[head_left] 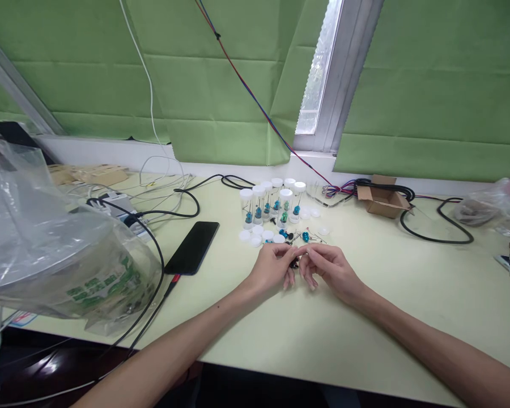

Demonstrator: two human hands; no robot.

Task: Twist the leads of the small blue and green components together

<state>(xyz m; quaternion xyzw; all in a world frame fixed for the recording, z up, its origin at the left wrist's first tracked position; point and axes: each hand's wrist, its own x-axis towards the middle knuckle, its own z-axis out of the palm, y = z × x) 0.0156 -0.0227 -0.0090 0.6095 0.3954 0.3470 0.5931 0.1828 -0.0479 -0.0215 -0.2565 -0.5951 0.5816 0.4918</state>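
My left hand (pixel 275 262) and my right hand (pixel 326 266) meet fingertip to fingertip above the table. Both are pinched closed; whatever sits between the fingers is too small or hidden to name. Just beyond them lie loose teal and black small parts with thin metal pins, among them a teal piece (pixel 305 237). Behind these stands a cluster of clear tubes with white caps, such as the front tube (pixel 285 208), each with a teal part on a thin stem inside. Several loose white caps (pixel 256 241) lie left of the parts, and more lie to the right.
A black phone (pixel 192 248) lies left of my hands. Farther left is a large plastic-wrapped bundle (pixel 68 255) with a black cable (pixel 159 255) crossing before it. An open cardboard box (pixel 382 201) stands at the back right beside black cables. The table's front edge (pixel 323 381) is close to me.
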